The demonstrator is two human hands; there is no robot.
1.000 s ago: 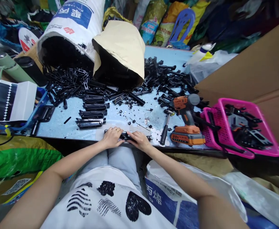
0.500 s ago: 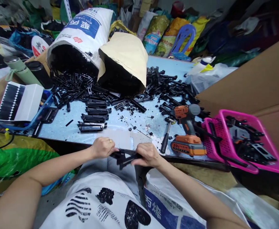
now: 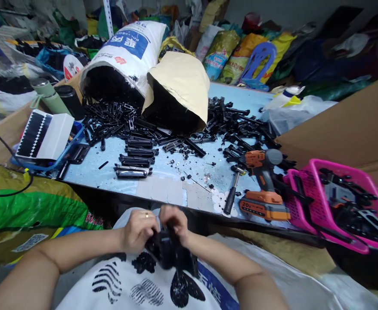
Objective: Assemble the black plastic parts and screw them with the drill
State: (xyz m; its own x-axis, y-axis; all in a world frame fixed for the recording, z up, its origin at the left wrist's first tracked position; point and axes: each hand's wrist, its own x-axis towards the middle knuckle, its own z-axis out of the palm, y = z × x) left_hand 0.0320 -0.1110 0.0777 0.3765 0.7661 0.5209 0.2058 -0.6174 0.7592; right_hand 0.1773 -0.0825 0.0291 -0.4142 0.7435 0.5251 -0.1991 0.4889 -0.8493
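Observation:
Close to my body, below the table edge, both hands grip a black plastic part (image 3: 168,252) that is blurred by motion. My left hand (image 3: 140,230), with a ring on one finger, closes on its left upper side. Curled over the top and right side is my right hand (image 3: 176,224). Fingertips of both hands are partly hidden behind the part. On the table in front, several assembled black plastic parts (image 3: 135,161) lie stacked in a row. Loose screws and small black pieces (image 3: 189,150) are scattered beyond the grey cardboard pads (image 3: 159,189).
An orange cordless drill (image 3: 263,185) and a hammer (image 3: 232,191) lie at the right, beside pink baskets (image 3: 318,172) of parts. A paper sack (image 3: 182,73) and a white sack (image 3: 118,64) spill black parts. A blue tray (image 3: 58,165) stands left.
Both hands have drawn the black part from the table edge in toward my body and turned it. The camera view has shifted, so the table appears lower and further right.

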